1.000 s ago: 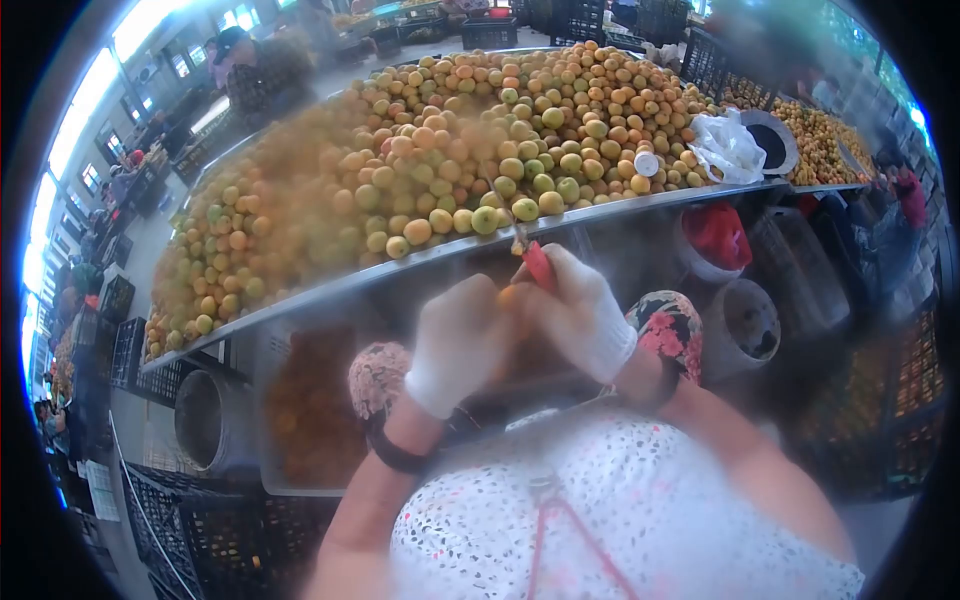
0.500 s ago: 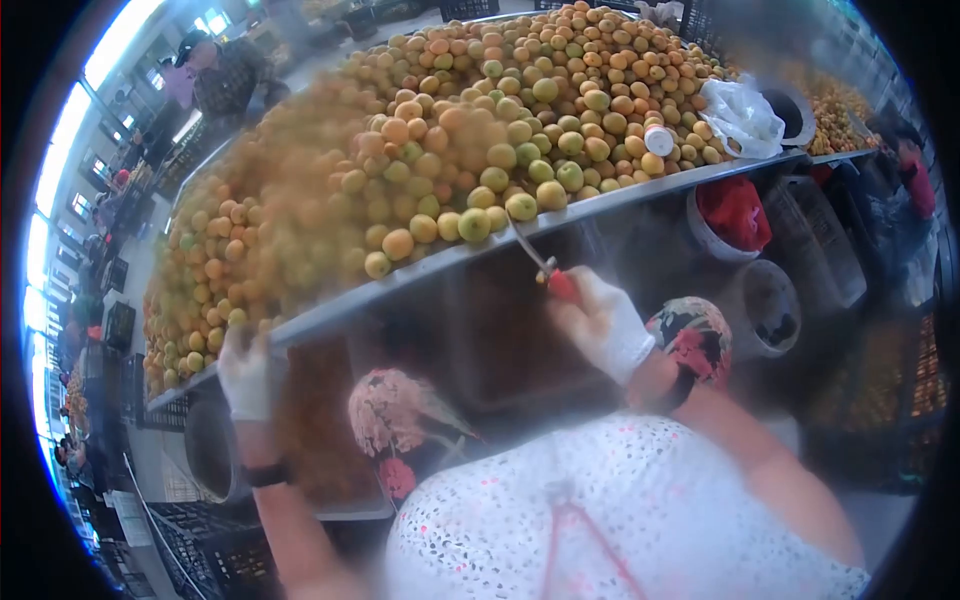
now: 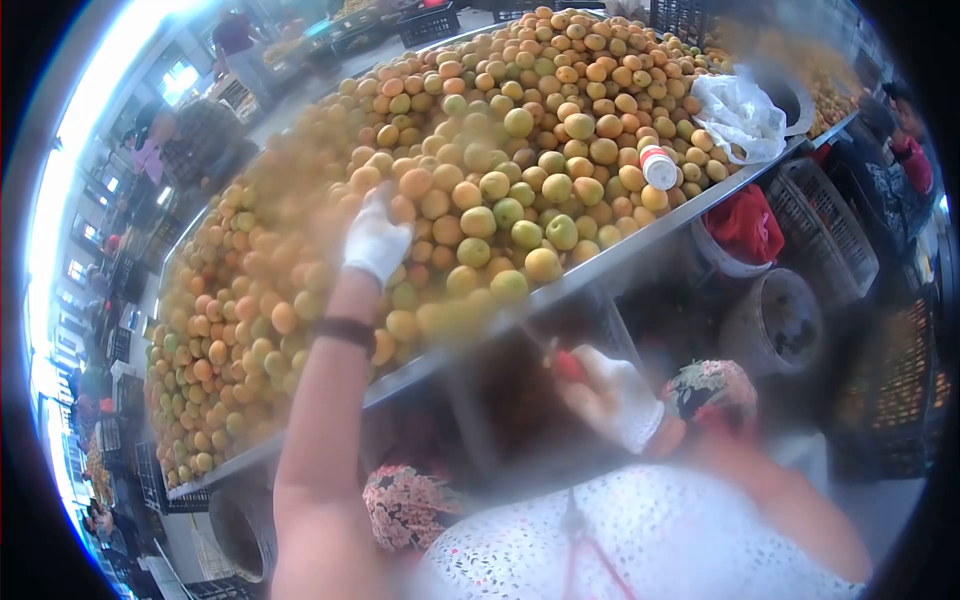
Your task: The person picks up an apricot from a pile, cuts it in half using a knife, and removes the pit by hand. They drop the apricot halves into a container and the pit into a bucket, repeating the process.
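A big heap of orange and green apricots fills a long metal table. My left hand, in a white glove, reaches out onto the heap and rests on the fruit; whether it grips one I cannot tell. My right hand, also gloved, stays low in front of my body below the table edge and holds a small knife with a red handle, its blade blurred and pointing up toward the table rim.
A white plastic bag and a small white jar with a red band lie on the fruit at the right. Under the table stand a bucket lined in red, a grey bucket and crates. Other people stand at the far left and right.
My left hand left the fruit it held at the knife, swung down to the left, then rose onto the apricot heap. My right hand with the knife dropped slightly lower.
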`<state>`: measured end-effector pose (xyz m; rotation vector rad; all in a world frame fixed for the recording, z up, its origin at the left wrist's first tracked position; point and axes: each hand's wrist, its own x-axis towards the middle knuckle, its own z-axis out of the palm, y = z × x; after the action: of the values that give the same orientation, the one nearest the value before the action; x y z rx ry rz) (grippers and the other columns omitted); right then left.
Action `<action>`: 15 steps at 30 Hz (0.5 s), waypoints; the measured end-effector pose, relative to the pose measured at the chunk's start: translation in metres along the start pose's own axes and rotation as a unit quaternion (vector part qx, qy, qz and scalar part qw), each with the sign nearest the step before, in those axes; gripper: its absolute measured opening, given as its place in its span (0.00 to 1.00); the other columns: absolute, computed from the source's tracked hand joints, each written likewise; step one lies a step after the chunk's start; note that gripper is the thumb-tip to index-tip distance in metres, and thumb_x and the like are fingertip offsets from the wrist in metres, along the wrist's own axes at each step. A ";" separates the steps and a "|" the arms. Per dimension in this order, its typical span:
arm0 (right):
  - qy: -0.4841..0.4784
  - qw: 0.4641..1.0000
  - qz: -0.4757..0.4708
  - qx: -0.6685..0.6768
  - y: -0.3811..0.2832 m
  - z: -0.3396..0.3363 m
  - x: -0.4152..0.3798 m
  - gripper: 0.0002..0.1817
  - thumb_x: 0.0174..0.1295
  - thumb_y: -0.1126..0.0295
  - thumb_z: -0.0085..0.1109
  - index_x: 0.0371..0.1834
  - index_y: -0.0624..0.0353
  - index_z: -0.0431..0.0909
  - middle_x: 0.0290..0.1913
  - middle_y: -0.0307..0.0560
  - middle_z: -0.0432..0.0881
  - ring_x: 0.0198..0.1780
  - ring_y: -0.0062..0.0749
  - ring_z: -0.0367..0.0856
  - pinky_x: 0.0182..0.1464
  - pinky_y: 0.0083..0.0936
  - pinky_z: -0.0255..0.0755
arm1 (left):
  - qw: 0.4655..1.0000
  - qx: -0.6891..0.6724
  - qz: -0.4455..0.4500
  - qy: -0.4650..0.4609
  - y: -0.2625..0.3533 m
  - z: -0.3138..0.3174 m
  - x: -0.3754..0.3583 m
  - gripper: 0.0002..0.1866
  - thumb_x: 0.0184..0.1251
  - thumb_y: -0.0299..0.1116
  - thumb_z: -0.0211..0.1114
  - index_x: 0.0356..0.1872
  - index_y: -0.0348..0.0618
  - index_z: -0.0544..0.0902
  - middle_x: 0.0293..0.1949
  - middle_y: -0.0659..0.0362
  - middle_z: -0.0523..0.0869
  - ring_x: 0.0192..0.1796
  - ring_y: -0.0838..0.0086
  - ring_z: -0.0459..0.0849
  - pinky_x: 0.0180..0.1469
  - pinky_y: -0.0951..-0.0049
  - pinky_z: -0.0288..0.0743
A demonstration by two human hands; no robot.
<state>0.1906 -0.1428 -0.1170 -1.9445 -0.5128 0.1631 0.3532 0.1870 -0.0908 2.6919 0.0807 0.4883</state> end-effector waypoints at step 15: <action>0.053 0.986 -0.034 0.153 0.022 -0.005 0.005 0.11 0.72 0.69 0.57 0.53 0.60 0.76 0.34 0.49 0.81 0.34 0.33 0.83 0.39 0.28 0.75 | 0.889 -0.439 -0.131 -0.016 0.041 -0.051 -0.044 0.25 0.67 0.35 0.61 0.64 0.36 0.73 0.45 0.55 0.85 0.39 0.64 0.84 0.46 0.66 0.79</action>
<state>0.2027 -0.1523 -0.1337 -1.6248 -0.4543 0.0874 0.2933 0.1628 -0.0447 1.7601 0.1645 0.2892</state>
